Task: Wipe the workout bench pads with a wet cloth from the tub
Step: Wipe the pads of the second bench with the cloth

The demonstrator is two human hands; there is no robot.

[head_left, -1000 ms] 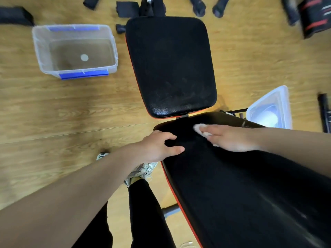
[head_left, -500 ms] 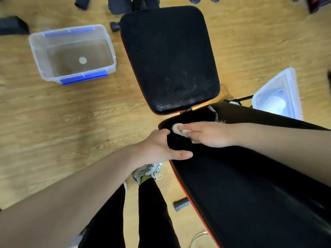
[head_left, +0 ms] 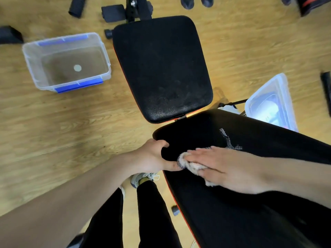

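The black back pad (head_left: pixel 241 212) of the bench fills the lower right, and the black seat pad (head_left: pixel 161 68) lies beyond it at the centre. My right hand (head_left: pixel 227 169) lies flat on a crumpled pale cloth (head_left: pixel 189 165), pressing it onto the back pad near its left edge. The pad's near-left corner is gripped by my left hand (head_left: pixel 152 156), whose thumb touches the cloth. On the floor at the upper left stands a clear tub (head_left: pixel 32 56) with blue clips and water in it.
A second clear container (head_left: pixel 286 97) sits on the wooden floor right of the bench. Black bench parts and foam rollers (head_left: pixel 77 6) lie along the top edge. My legs and a white shoe (head_left: pixel 143 178) stand just left of the back pad.
My right hand has slid the cloth down and left along the back pad, closer to my left hand. The left hand keeps its grip on the pad corner. The view has shifted slightly.
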